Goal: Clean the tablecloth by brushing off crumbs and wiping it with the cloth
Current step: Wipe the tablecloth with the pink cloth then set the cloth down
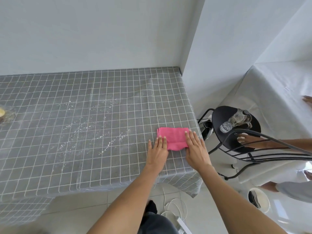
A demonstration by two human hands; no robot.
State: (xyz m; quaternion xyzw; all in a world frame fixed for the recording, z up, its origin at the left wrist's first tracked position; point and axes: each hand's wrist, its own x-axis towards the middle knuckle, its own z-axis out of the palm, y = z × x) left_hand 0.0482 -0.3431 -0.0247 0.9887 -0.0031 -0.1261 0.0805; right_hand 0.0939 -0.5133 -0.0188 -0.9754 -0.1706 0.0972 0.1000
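A: Two hands lie flat on the pink cloth (pixel 173 138), one at each end. The left hand (pixel 157 152) has its fingertips on the cloth's left edge, the right hand (pixel 195 149) covers its right edge; fingers are straight and spread, pressing down rather than clenched round anything

B: And where does the cloth sit?

A: On the grey checked tablecloth (pixel 84 157), near the right end of the bench and close to its front right corner. Its long axis runs left to right, between the two hands

B: So which way is the work?

A: To the left. The crumbs (pixel 87 127) are scattered in streaks across the middle of the tablecloth, well apart from the cloth. The left hand is the nearer one, so the wipe likely sweeps leftward

B: Any containers?

A: A clear jug (pixel 236 121) lies tipped on the black chair (pixel 239 132) beside the bench; its contents cannot be made out. At the far left edge sits something yellow (pixel 2 112), too cropped to name
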